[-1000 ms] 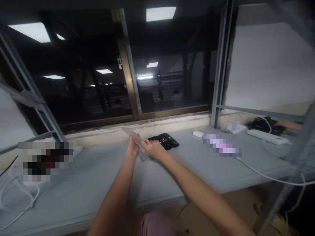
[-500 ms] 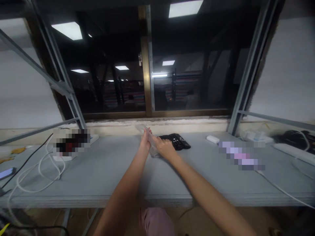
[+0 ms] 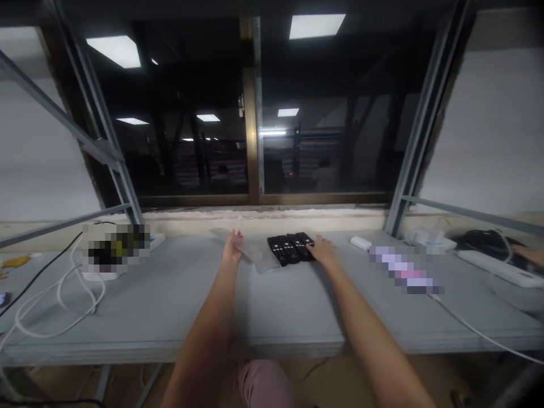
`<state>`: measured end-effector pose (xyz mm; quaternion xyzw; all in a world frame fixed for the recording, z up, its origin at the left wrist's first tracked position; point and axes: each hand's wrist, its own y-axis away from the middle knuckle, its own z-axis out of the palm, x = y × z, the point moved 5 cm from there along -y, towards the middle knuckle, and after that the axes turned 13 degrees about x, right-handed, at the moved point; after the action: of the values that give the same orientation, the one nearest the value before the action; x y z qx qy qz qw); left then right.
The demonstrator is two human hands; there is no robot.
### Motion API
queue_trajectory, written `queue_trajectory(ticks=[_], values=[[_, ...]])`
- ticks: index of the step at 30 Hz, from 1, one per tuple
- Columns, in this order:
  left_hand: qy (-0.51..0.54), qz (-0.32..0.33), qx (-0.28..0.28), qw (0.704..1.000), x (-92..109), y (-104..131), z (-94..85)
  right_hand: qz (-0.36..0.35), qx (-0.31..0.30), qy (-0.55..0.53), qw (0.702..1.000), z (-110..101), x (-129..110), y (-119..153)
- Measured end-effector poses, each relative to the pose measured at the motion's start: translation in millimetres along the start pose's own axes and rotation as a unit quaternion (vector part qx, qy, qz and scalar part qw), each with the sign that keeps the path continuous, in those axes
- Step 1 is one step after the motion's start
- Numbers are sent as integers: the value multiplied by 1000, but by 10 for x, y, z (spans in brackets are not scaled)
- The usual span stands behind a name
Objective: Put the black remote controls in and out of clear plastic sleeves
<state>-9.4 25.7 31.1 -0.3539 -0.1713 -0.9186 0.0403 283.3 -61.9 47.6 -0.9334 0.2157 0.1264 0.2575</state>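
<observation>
My left hand (image 3: 232, 247) is closed on a clear plastic bag (image 3: 257, 256), which stretches out on both sides of it, its right end lying against the remotes. Several black remote controls (image 3: 289, 248) lie side by side on the grey table (image 3: 280, 306), buttons facing up. At the right end of that row is my right hand (image 3: 323, 250), its fingers apart and its thumb side at the edge of the rightmost remote. Whether it presses on that remote I cannot tell.
To the right are a white charger (image 3: 360, 243), a blurred-out item (image 3: 403, 269) with a white cable, and a white power strip (image 3: 499, 268). Another person's hand (image 3: 529, 254) shows at the right edge. Looped white cables (image 3: 59, 289) lie left. A window (image 3: 195, 113) stands behind.
My hands have moved apart. The left has shifted left with the plastic bag, while the right has let go of the bag and moved right, uncovering the remotes.
</observation>
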Motion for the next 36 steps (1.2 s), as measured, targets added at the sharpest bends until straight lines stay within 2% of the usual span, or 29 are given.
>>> queue_trajectory(ticks=[2, 6, 10, 14, 17, 21, 22, 25, 28, 31, 34, 36], values=[[18, -17, 10, 1000, -14, -6, -13, 17, -37, -15, 999, 93, 74, -30], [21, -38, 2, 999, -25, -1, 12, 22, -38, -38, 998, 126, 59, -19], [19, -39, -4, 999, -17, -14, 26, 68, -19, -76, 995, 83, 98, 0], [24, -31, -12, 999, -5, -5, 52, 82, -16, -174, 981, -29, 57, -64], [50, -39, -20, 998, 0, 34, 92, 53, -49, -282, 957, -156, -122, -108], [64, -48, -21, 997, 19, 87, 133, -36, -103, -465, 878, -346, -454, 1], [61, -52, -22, 997, 26, 94, 137, -52, -91, -467, 878, -387, -501, 48], [60, -55, -20, 996, 67, 87, 116, -68, -11, -389, 919, -469, -554, 181], [96, -39, -3, 995, 144, 42, 47, -168, -9, -302, 938, -501, -660, 292], [140, -26, 12, 990, 209, -5, -34, -258, -77, -317, 909, -527, -736, 343], [172, -24, 10, 985, 247, -33, -78, -265, -217, -402, 849, -551, -736, 372], [189, -19, 7, 982, 267, -44, -87, -272, -314, -411, 812, -558, -727, 426]])
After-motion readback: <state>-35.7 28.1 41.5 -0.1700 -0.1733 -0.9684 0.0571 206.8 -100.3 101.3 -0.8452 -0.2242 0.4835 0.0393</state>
